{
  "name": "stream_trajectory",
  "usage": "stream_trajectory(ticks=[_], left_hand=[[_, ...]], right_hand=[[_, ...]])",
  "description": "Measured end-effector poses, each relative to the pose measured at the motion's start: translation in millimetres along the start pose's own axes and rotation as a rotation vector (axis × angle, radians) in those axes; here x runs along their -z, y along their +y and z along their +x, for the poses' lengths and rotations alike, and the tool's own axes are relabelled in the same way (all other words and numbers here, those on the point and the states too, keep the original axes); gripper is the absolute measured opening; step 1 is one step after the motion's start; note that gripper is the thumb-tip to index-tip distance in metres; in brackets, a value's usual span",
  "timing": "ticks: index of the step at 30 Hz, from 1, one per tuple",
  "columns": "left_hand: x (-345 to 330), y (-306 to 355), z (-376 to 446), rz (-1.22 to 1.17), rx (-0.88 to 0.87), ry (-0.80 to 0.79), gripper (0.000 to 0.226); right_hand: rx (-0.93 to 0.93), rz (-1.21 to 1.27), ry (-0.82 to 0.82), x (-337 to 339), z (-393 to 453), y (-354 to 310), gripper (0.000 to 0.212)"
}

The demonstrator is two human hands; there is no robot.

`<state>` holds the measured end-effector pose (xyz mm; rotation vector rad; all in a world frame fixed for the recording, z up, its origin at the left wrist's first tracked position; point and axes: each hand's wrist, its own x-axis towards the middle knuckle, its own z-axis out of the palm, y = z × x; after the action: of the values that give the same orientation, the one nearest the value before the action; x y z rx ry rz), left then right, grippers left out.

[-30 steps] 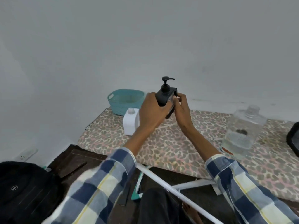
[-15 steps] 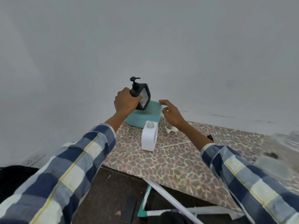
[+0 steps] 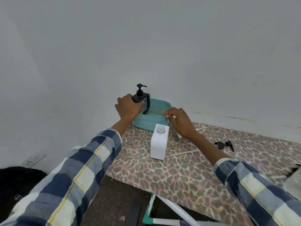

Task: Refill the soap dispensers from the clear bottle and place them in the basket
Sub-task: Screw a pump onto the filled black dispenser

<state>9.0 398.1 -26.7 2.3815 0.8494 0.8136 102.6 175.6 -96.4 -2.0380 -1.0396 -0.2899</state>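
My left hand (image 3: 128, 107) grips the black soap dispenser (image 3: 143, 100) with its pump on, upright, its lower part inside the left end of the teal basket (image 3: 149, 123). My right hand (image 3: 178, 120) rests at the basket's near right rim, fingers curled on the edge. A white dispenser (image 3: 159, 141) without its pump stands open-necked just in front of the basket. A loose black pump head (image 3: 224, 145) lies on the mat to the right. The clear bottle is only a blurred sliver at the right edge (image 3: 293, 181).
The leopard-print mat (image 3: 179, 175) covers the board against the grey wall. A thin white tube (image 3: 184, 152) lies near the white dispenser. A black bag (image 3: 17, 190) sits at lower left, beside a wall socket (image 3: 33, 160). White frame bars (image 3: 172, 209) show below the board.
My left hand has carried the black dispenser from mid-air down into the basket's left end. My right hand let go of it and moved to the basket's near rim.
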Motion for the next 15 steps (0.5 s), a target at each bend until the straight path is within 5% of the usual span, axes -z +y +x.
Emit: stream_trajectory(ticks=[15], left_hand=[[-27,4,0,0.172,0.089,0.004,0.080]], right_hand=[[0.003,0.067,0.040,-6,-4,-4,0.025]])
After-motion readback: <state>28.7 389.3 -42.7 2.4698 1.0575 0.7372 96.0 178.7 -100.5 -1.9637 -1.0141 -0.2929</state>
